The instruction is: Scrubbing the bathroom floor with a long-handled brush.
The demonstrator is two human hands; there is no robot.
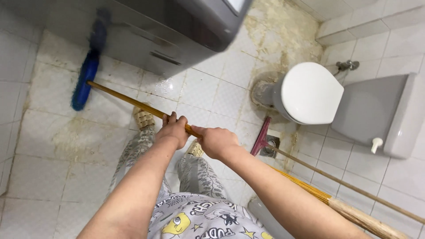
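Both my hands grip a long wooden broom handle (pixel 128 101) that runs from lower right up to the left. My left hand (pixel 174 129) holds it further up the stick, my right hand (pixel 218 141) just behind. The blue brush head (pixel 86 77) rests on the wet, stained white floor tiles (pixel 71 141) at the upper left, next to the base of a grey washing machine (pixel 177 31). My patterned trousers and woven slippers (pixel 143 118) show below the hands.
A white toilet (pixel 310 93) with its lid down and a grey cistern (pixel 380 115) stand at the right. A red-bladed squeegee (pixel 261 137) on a wooden stick leans near a floor drain (pixel 269 149). White tiled walls enclose both sides.
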